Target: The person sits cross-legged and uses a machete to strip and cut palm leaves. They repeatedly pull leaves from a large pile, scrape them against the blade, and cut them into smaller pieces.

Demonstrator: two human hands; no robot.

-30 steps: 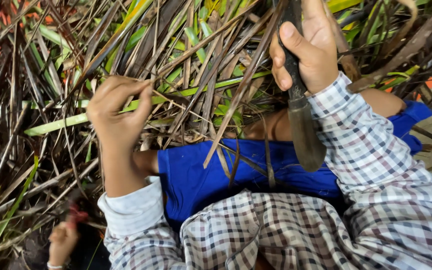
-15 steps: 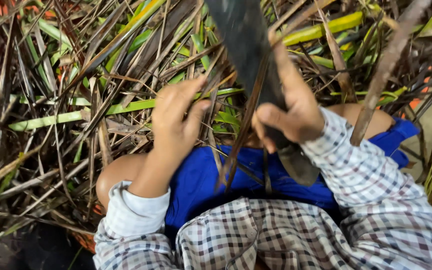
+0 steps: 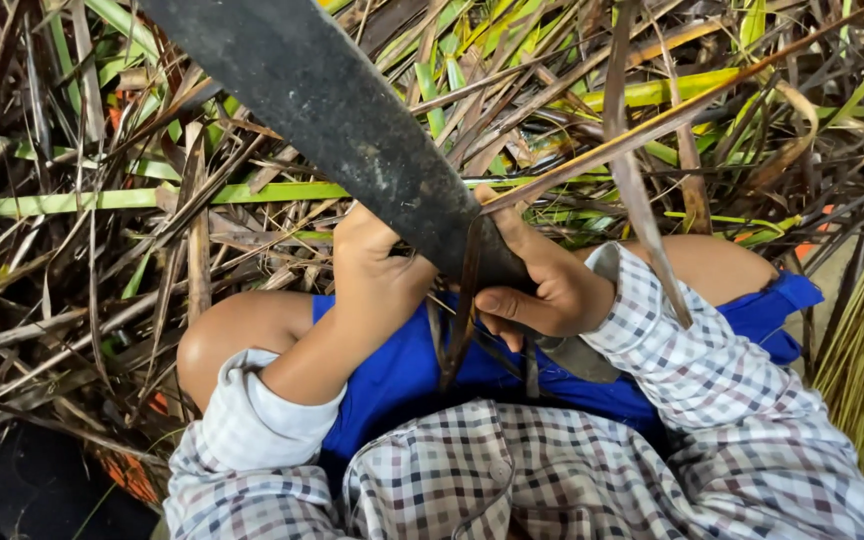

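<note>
A: Machete blade (image 3: 352, 130), broad and dark, runs from the top left of the head view down to the lap, crossing over the heap of dry leaves (image 3: 102, 250).

B: And the right hand (image 3: 542, 285) is clenched round its lower end, thumb pressed along the flat, just above the blue shorts (image 3: 402, 370).

A: The left hand (image 3: 377, 270) sits right beside the blade, fingers curled into the leaves behind it. Whether it grips a strand, I cannot tell; the blade hides the fingertips.

B: That tool looks stiff and weighty, I'd judge, top-heavy too. Best taken low at the handle, never along the edge.

A: The leaves look the opposite: light, thin, brittle where brown, bendier where green (image 3: 252, 192).

B: One strand (image 3: 462, 300) droops across the blade by the right thumb.
</note>
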